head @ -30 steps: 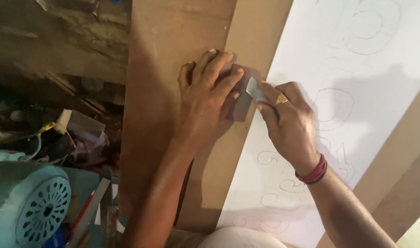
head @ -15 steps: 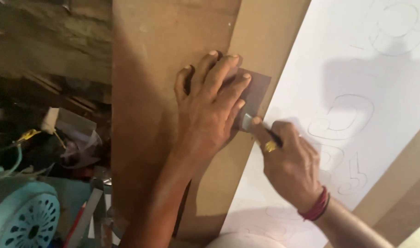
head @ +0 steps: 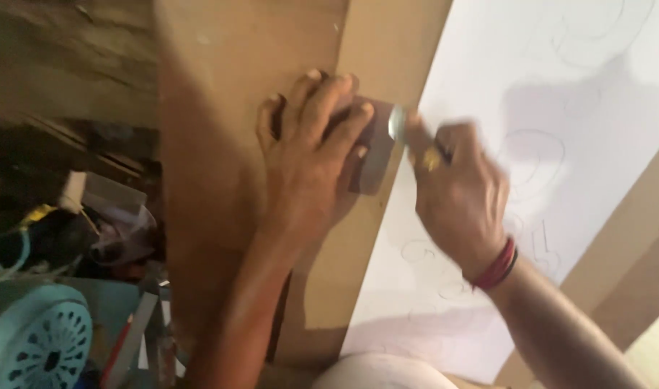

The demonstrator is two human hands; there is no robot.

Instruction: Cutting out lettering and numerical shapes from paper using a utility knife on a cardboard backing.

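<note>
Brown card piece (head: 376, 155) we're pinning flat on the board (head: 221, 144) with our spread left hand (head: 311, 158); our right hand (head: 459, 194), closed around a blade (head: 396, 121), has slid up along its edge.

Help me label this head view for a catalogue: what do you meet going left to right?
Teal motor housing → brown board → left hand, flat on a small grey piece → right hand gripping a metal-tipped tool → white sheet with pencil outlines.
</note>
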